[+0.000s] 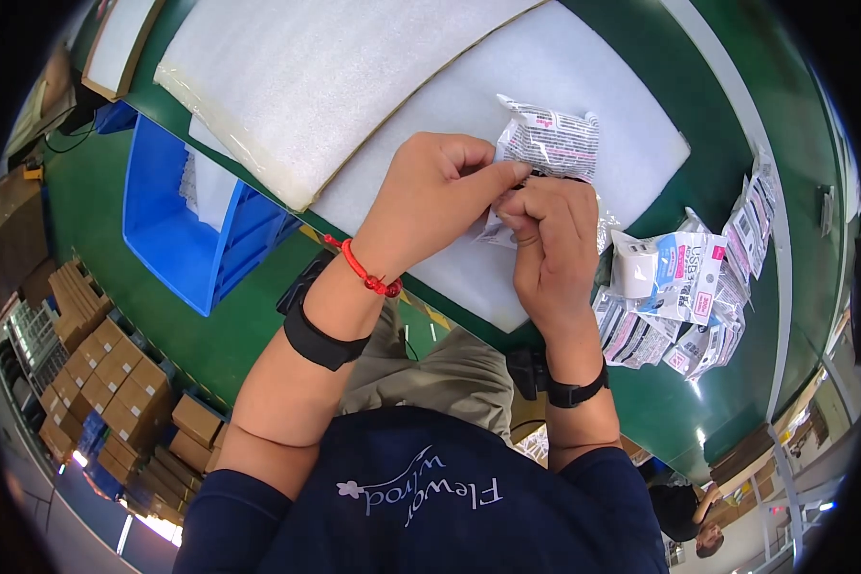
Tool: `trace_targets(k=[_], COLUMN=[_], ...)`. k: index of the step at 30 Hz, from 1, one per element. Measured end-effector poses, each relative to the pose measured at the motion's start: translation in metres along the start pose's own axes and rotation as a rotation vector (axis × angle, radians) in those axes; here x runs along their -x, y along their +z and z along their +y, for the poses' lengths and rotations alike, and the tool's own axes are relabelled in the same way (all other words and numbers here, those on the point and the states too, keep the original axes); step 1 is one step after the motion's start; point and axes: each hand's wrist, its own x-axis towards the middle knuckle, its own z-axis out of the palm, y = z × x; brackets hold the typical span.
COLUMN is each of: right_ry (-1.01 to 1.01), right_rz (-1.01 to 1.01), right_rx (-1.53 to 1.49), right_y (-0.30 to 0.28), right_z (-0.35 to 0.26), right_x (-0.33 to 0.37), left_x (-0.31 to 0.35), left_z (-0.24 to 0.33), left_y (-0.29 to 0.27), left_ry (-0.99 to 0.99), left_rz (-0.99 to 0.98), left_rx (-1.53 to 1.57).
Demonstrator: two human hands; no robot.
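Note:
My left hand (pixel 440 191) and my right hand (pixel 557 230) meet over the white foam sheet, both closed, thumbs and fingers pinched together. Between them is a clear plastic packet (pixel 555 143) with small dark print, its sealed edge sticking up past my fingers. The fingertips hide where exactly each hand grips it. More crinkled clear plastic (pixel 496 232) shows beneath my hands; whether it is part of the same packet I cannot tell. Close by my right hand lies a pile of similar packets, the top one a packet with a white charger-like block (pixel 662 273).
White foam sheets (pixel 287 86) cover much of the green table (pixel 746 383), one overlapping another. Left of the table sits a blue plastic bin (pixel 167 230) with white material inside. Cardboard boxes (pixel 115 383) are stacked farther left. Another person (pixel 684 512) is at the lower right.

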Motion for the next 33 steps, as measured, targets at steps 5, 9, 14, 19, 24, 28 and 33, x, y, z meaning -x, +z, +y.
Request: trace_targets(k=[5,9,14,19,24,28,33], right_ry=[-0.022,-0.013,-0.009,0.091,0.021,0.002,-0.02], right_rz=[0.008,0.002,0.008,0.138,0.128,0.025,0.025], right_rx=[-0.011,-0.034,-0.078,-0.08,0.191,0.205,0.141], right_y=[-0.001,-0.005,-0.007,-0.004,-0.021,-0.019,-0.017], right_z=[0.001,0.001,0.002,-0.004,-0.01,-0.001,0.005], right_x=[0.002,0.009,0.013,0.016,0.004,0.007,0.011], left_x=[-0.001,-0.003,-0.001,-0.002,0.0,0.0,0.002], left_z=[-0.003,0.001,-0.001,0.0,0.005,0.002,0.006], left_y=[-0.002,-0.004,-0.004,-0.006,-0.009,-0.006,-0.003], left_ry=[0.014,-0.014,0.025,0.008,-0.051,-0.038,-0.004], left_rz=[-0.01,-0.003,-0.005,-0.008,-0.06,-0.073,-0.051], left_rx=[-0.016,0.027,-0.006,-0.016,-0.048,-0.002,-0.084])
